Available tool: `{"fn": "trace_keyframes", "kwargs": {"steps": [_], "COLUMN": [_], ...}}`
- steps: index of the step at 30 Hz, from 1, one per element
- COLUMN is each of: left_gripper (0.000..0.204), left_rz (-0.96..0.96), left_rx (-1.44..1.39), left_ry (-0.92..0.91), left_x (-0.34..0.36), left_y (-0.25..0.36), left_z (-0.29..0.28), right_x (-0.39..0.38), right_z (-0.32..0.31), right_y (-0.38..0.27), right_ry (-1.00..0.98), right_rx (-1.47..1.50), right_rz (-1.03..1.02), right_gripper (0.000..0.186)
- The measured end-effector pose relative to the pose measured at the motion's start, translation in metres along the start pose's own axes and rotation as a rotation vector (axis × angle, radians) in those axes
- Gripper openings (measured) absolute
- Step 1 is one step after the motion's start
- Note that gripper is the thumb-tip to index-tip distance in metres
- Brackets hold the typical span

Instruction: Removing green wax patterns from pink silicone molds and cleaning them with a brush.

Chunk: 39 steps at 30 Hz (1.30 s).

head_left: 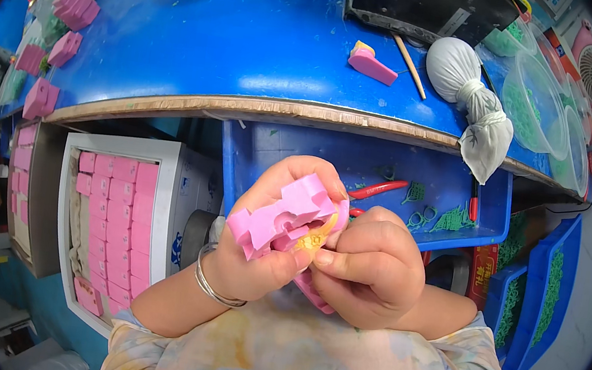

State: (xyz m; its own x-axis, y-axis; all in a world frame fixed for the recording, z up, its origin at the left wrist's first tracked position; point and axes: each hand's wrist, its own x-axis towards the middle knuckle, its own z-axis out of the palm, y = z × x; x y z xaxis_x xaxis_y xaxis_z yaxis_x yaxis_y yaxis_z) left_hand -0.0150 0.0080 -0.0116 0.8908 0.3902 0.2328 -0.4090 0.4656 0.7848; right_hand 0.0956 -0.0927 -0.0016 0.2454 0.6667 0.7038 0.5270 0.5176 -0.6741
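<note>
My left hand (266, 274) is closed around a pink rubber mold (297, 204), which is bent open with its notched edge up. A yellow insert (314, 239) shows inside the mold, between my two thumbs. My right hand (377, 273) is closed in a pinch at the near side of the mold, beside the yellow insert. Whatever small thing its fingertips may grip is hidden. Both hands are over a blue tray (256, 147), where red-handled pliers (378, 189) and several green lattice-like pieces (453, 219) lie.
A blue tabletop (180, 45) with a wooden edge spans the far side. On it are a tied white cloth bag (454, 68), a wooden stick (410, 66), a pink-and-yellow mold piece (373, 66) and clear tubs (535, 103). Pink blocks (118, 215) fill a white box at left.
</note>
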Motion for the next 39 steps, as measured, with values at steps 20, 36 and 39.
{"fn": "trace_keyframes", "kwargs": {"steps": [20,36,39], "left_gripper": [0.043,0.041,0.042], "left_rz": [0.010,0.085,0.086], "left_rx": [-0.005,0.104,0.093], "left_ry": [0.020,0.010,0.017], "left_x": [0.0007,-0.0019,-0.0024], "left_y": [-0.0022,-0.0035,-0.0042], "left_z": [0.0049,0.0046,0.0052], "right_x": [-0.0032,-0.0030,-0.0043], "right_z": [-0.0024,-0.0039,-0.0030], "right_y": [0.0013,-0.0003,0.0001], "right_ry": [0.009,-0.026,-0.018], "right_rx": [0.081,0.100,0.105], "right_rz": [0.030,0.043,0.034], "right_gripper": [0.026,0.026,0.026]}}
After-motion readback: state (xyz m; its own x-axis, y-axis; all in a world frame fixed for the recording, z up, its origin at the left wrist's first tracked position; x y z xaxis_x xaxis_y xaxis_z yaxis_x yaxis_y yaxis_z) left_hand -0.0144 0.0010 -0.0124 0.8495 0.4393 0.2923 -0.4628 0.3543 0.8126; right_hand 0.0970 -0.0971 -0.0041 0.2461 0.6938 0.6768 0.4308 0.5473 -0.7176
